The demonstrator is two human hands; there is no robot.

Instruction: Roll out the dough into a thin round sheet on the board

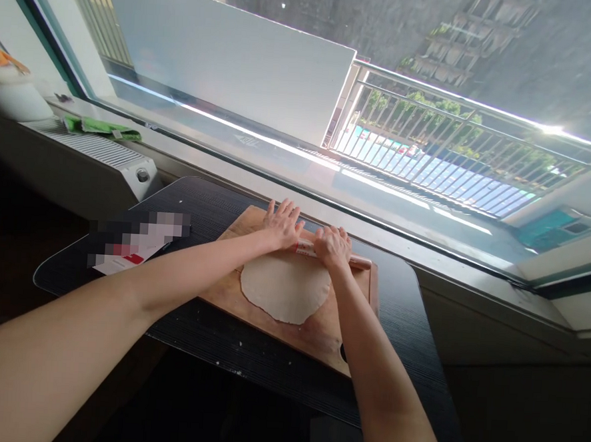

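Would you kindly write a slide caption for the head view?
Left hand and right hand on a rolling pin across the far side of flattened dough on a wooden board.

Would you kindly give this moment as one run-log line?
left hand: on rolling pin; right hand: same; dough: flattened, on wooden board; board: on black table

spread flat on a wooden board [313, 341], a pale, roundish sheet of dough [284, 290], uneven at the edge; lying across its far side, a rolling pin [306, 248], apparently red-printed, partly hidden.
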